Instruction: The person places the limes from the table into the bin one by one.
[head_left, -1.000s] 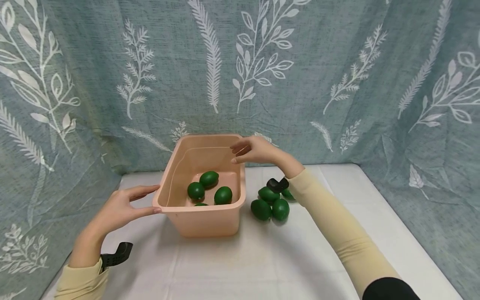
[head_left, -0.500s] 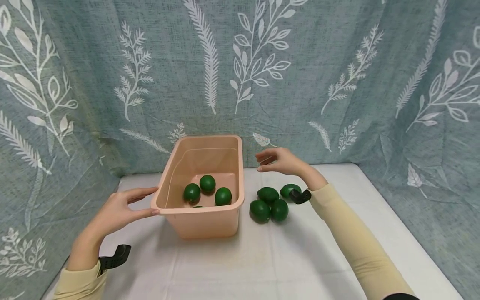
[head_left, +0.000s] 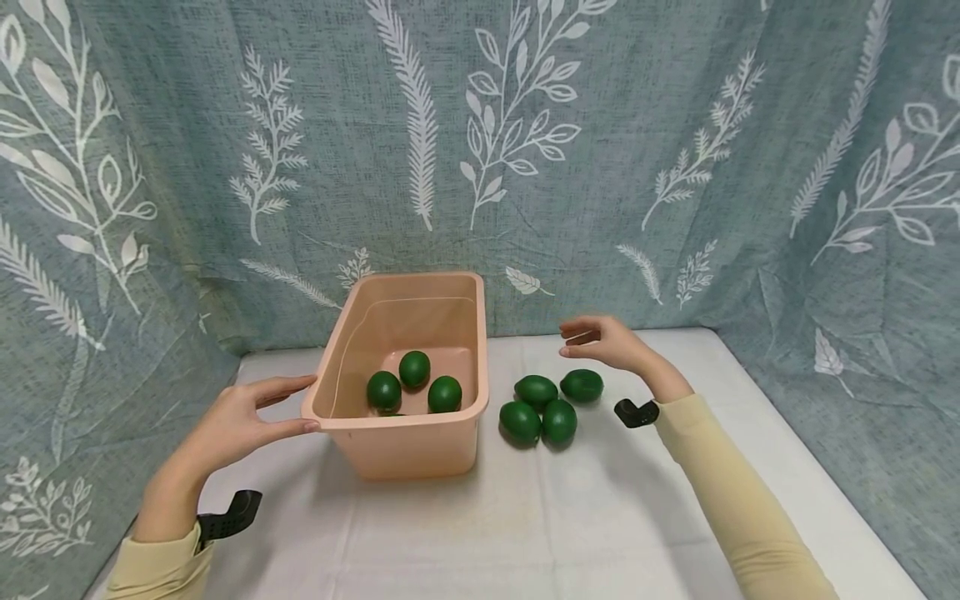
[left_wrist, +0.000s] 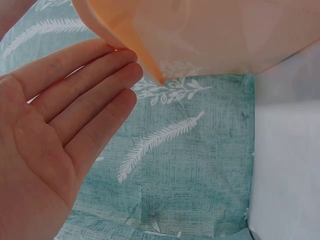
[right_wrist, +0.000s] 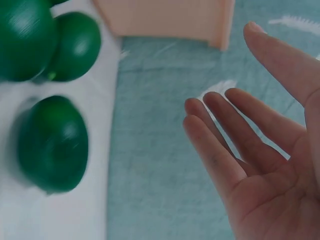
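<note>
A peach plastic bin (head_left: 405, 450) stands on the white cloth, left of centre. Inside lie several green limes (head_left: 445, 394), one mostly hidden behind the front wall. My left hand (head_left: 232, 425) touches the bin's left rim with straight fingers and thumb; the left wrist view shows its fingertips against the bin wall (left_wrist: 225, 40). To the right of the bin sits a group of limes (head_left: 520, 422), with one lime (head_left: 582, 385) slightly apart at the right. Above that lime hovers my right hand (head_left: 607, 342), fingers relaxed and holding nothing, palm bare in the right wrist view.
A teal curtain (head_left: 337, 150) with white leaf prints hangs behind and at both sides. White cloth (head_left: 450, 533) covers the table. Black wrist cameras (head_left: 636, 413) are strapped to both forearms.
My right hand has moved from above the bin's right rim to the right, over the outer limes. One lime in the bin has turned slightly. The left hand stays at the rim.
</note>
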